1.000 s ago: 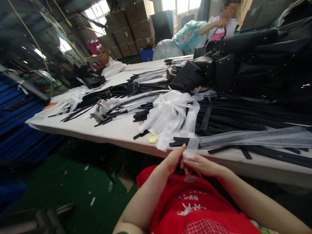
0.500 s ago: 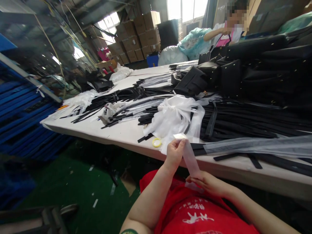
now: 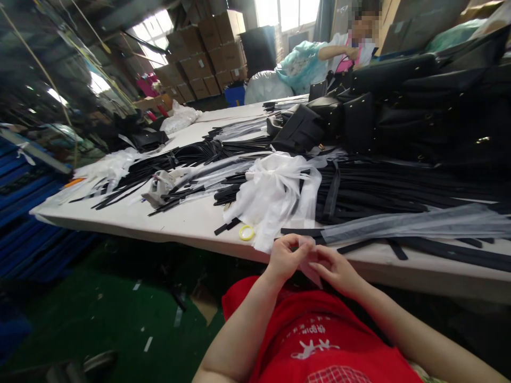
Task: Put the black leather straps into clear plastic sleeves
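My left hand pinches the upper end of a narrow translucent plastic sleeve at the table's front edge. Right beside it, the fingertips of my right hand are closed on the same end, so the two hands nearly touch. The sleeve's free end hangs down over my red apron. Just beyond lies a loose heap of similar white plastic sleeves. To its right are black straps, some inside a clear sleeve.
A yellow tape roll lies near the edge of the white table. Black bags are piled at the right. Further bundled straps stretch left. Across the table stands a person. Cartons are stacked behind.
My right hand has come up from the sleeve's lower end to its upper end, beside my left hand. The left hand has lowered slightly, and the camera view has shifted right.
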### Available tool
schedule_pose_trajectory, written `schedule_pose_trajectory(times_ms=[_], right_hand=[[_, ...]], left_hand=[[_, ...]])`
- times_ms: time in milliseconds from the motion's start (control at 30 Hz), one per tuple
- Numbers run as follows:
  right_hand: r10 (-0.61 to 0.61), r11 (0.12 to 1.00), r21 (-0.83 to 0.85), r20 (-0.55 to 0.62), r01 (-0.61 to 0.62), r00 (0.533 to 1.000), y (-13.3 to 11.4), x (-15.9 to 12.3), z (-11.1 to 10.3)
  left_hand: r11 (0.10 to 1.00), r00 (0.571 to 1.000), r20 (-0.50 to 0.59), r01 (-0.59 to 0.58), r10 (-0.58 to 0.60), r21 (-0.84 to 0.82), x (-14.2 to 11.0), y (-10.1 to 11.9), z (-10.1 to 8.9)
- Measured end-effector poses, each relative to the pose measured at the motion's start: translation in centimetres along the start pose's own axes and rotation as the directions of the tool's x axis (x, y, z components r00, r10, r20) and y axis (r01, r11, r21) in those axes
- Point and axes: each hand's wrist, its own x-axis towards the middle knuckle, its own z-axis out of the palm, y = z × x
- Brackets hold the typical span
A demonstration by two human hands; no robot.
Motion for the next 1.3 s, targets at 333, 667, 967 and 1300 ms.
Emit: schedule_pose_trajectory(times_ms=[333, 667, 967, 1300], right_hand=[[-0.035, 0.981, -0.187, 0.056, 0.045, 0.998, -1.1, 1.5, -2.7], [0.201, 0.549, -0.801, -0.152, -0.239, 0.968, 3.3, 9.5, -11.1], [0.217, 0.576, -0.779, -0.147, -0.248, 0.965, 3.5, 12.2, -15.3], [0.178, 0.802, -0.413, -0.525, -0.432, 0.832, 2.4, 12.1, -20.1]], left_hand=[[0.997, 0.999, -0.037, -0.034, 0.036, 0.063, -0.8, -1.8, -0.1], [0.999, 0.999, 0.012, 0.05, -0.051, 0.011, -1.1, -1.8, 0.4], [0.996, 0.996, 0.015, 0.084, -0.083, -0.031, -1.0, -1.8, -0.1], [0.995, 0.995, 0.037, 0.093, -0.093, -0.018, -0.9, -2.1, 0.1]])
